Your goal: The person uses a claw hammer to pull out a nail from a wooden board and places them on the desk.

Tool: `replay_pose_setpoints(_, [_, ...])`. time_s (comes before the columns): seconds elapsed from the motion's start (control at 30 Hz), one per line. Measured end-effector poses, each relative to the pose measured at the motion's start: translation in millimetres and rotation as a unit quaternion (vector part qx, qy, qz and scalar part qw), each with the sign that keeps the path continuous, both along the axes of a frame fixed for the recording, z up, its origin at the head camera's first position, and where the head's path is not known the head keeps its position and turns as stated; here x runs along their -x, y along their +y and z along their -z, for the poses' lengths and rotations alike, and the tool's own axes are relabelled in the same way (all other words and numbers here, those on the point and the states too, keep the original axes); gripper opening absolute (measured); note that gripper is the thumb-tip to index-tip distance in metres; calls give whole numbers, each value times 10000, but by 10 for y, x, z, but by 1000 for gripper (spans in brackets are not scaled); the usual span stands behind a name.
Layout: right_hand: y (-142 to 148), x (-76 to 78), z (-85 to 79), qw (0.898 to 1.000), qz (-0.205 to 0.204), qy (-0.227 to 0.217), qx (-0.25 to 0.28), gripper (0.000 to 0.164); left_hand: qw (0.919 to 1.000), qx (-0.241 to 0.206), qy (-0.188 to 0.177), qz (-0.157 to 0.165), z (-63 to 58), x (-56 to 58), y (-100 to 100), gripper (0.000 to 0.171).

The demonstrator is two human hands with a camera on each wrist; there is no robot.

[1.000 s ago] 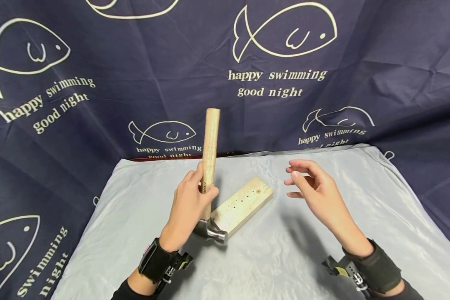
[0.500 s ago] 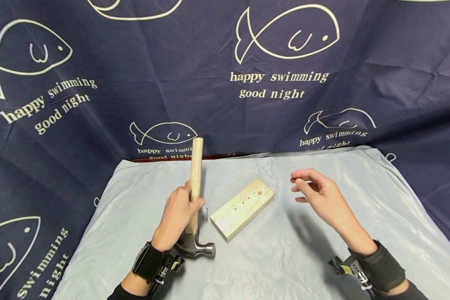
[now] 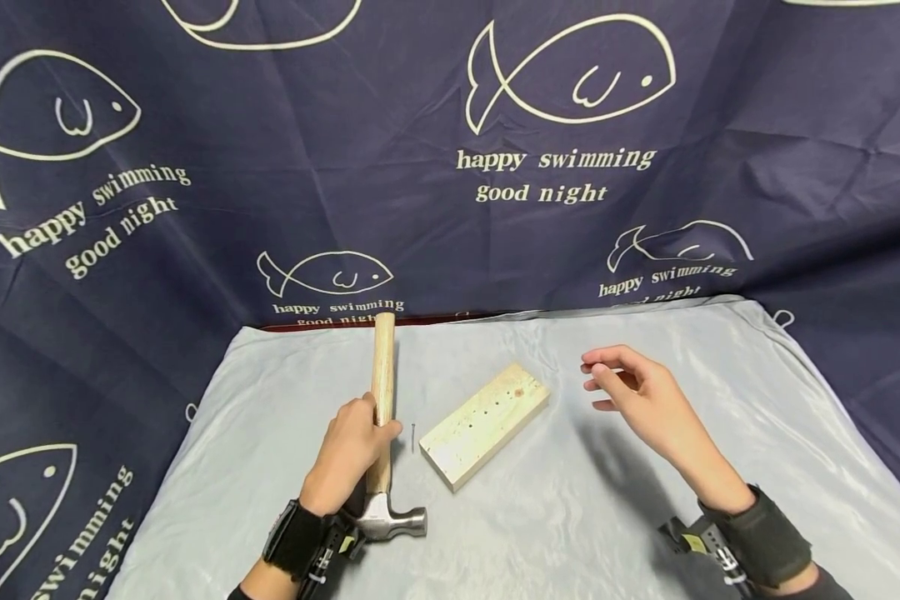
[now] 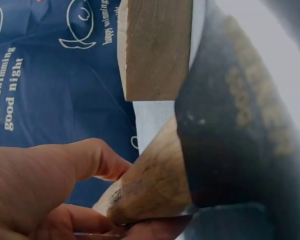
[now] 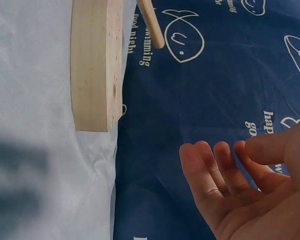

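My left hand (image 3: 348, 446) grips the wooden handle of a claw hammer (image 3: 384, 358), thumb on one side and fingers on the other. The steel head lies toward me, and the handle's end points to the back of the table. In the left wrist view the dark hammer head (image 4: 230, 130) looms large and blurred. A nail (image 3: 413, 437) lies just right of the handle. Beyond it rests a wooden block (image 3: 483, 427), set at a slant, with a row of small holes in its top. My right hand (image 3: 641, 400) hovers right of the block, fingers loosely bent around nothing.
A pale grey cloth (image 3: 540, 533) covers the table. Behind it hangs a dark blue curtain (image 3: 420, 167) printed with white fish and lettering. Each wrist wears a black strap (image 3: 761, 533) with a small camera mount.
The hammer in my left hand has moved left, down and toward me, away from the block, uncovering the nail and the block's near end. My right hand has lowered slightly.
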State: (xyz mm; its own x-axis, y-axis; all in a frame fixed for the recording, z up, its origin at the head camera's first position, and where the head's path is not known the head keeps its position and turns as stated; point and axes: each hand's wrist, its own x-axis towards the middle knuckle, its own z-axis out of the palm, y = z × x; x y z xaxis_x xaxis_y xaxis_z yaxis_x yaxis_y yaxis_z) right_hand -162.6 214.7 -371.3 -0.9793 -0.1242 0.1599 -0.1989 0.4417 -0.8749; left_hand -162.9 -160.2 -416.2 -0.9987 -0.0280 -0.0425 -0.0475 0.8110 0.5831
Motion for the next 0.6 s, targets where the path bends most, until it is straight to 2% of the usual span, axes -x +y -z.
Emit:
replay_pose_setpoints(0.33, [17, 25, 13, 10000, 4, 23, -41, 24, 9978, 663, -90, -14, 20, 6, 87, 20])
replay_pose_setpoints(0.47, [21, 7, 26, 9999, 23, -37, -128, 24, 9967, 736, -338, -77, 40, -28, 100, 24])
replay_pose_setpoints(0.6, [35, -14, 32, 9998, 69, -67, -165, 23, 9965, 716, -403, -126, 63, -49, 96, 25])
